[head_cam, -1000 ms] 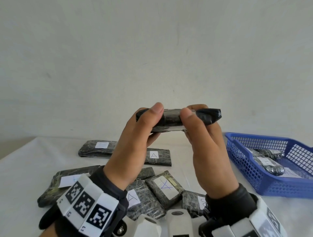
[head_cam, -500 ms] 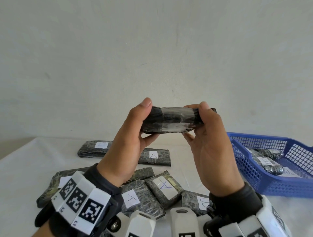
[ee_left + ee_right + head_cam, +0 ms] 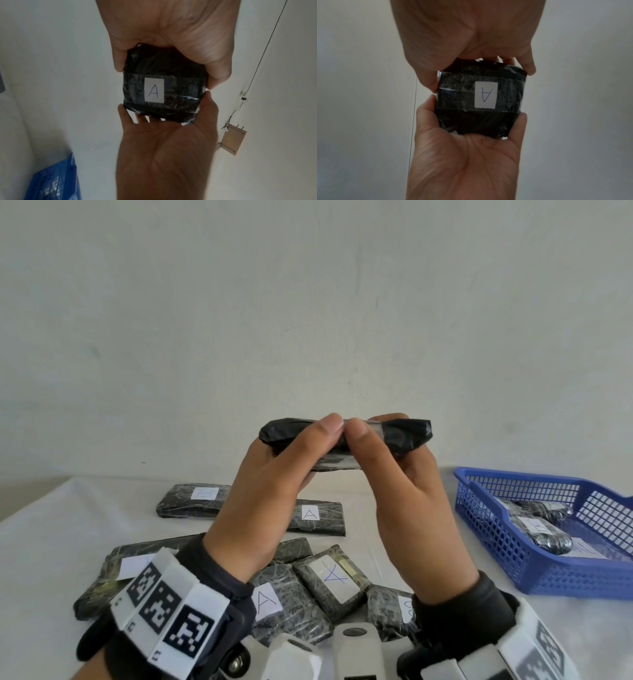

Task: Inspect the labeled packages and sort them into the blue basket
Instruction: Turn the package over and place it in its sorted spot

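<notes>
I hold one black package up in the air above the heap of wrapped packages on the table. My left hand and right hand each curl around it from opposite ends, thumbs nearly meeting. Its white label reads A. The blue basket sits right of the heap, holding packages.

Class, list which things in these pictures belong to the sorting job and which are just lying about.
Job: held package, its A label, left hand, right hand, table packages, blue basket.
Lying about: wall wire, wooden bracket.
</notes>
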